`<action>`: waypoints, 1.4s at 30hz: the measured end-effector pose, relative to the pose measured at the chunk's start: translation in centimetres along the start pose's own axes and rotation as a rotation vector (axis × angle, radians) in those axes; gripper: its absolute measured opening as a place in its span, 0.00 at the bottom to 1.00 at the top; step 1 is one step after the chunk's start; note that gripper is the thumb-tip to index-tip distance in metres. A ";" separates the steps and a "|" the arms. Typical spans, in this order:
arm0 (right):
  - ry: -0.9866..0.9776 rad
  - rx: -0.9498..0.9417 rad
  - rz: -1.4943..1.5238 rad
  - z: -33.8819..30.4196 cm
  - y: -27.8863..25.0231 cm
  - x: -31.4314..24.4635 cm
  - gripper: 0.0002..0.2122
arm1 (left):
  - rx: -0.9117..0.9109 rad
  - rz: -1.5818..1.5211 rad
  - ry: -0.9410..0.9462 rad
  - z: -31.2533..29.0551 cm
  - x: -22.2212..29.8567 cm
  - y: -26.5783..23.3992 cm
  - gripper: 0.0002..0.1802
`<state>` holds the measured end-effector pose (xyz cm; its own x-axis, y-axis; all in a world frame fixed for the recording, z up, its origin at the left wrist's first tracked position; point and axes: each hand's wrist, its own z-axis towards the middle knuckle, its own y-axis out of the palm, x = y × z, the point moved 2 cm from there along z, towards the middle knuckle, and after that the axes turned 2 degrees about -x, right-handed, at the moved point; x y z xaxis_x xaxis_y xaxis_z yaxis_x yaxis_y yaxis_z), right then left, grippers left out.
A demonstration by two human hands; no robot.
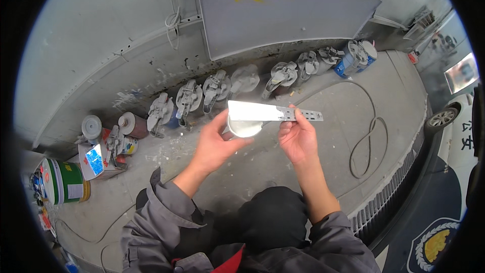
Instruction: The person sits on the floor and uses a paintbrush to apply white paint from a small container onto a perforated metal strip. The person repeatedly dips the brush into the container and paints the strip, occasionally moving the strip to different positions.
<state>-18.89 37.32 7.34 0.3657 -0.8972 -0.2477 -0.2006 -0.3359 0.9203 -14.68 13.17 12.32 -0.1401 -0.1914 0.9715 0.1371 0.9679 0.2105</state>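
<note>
My left hand (209,144) is curled round the side of a small round cup (246,129), which looks silvery white inside. Across the top of the cup lies a flat paint stirring stick (255,111), whose wide end is coated shiny white. My right hand (299,139) pinches the narrow, perforated grey end of that stick between thumb and fingers. The stick hides part of the cup's far rim, and what the cup contains is hard to make out. Both hands are in front of me, above my black-clad knee (273,217).
Along the wall stand several dusty spray guns (188,96) on cans, with blue cans (348,65) at the far right. A green bucket (68,181) and open box (93,164) are at left. A hose (375,121) loops over the floor. A floor grate (386,199) and vehicle (462,131) are at right.
</note>
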 end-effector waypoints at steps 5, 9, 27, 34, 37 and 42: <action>0.015 -0.002 -0.010 0.2 -0.5 1.1 0.10 | 0.004 0.003 -0.013 0.0 -0.1 0.9 0.39; -0.010 -0.002 -0.071 0.2 -0.5 1.0 0.11 | 0.007 0.016 0.013 -0.2 -0.2 0.9 0.39; -0.216 0.059 -0.411 -1.3 1.5 -3.7 0.11 | -0.018 0.077 0.130 -0.9 0.7 0.0 0.41; -0.299 0.080 -0.535 -2.2 2.5 -6.1 0.14 | -0.008 0.079 0.124 -1.3 1.3 -0.5 0.40; -0.313 0.064 -0.544 -2.4 2.4 -6.9 0.13 | 0.002 0.079 0.123 -1.3 1.2 -0.5 0.40; -0.339 0.025 -0.548 -2.8 2.8 -7.5 0.12 | 0.014 0.092 0.129 -1.2 1.1 -0.5 0.40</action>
<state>-19.64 43.94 12.66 0.1143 -0.6330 -0.7657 -0.0884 -0.7742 0.6268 -13.75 12.33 13.40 -0.0006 -0.1206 0.9927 0.1296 0.9843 0.1196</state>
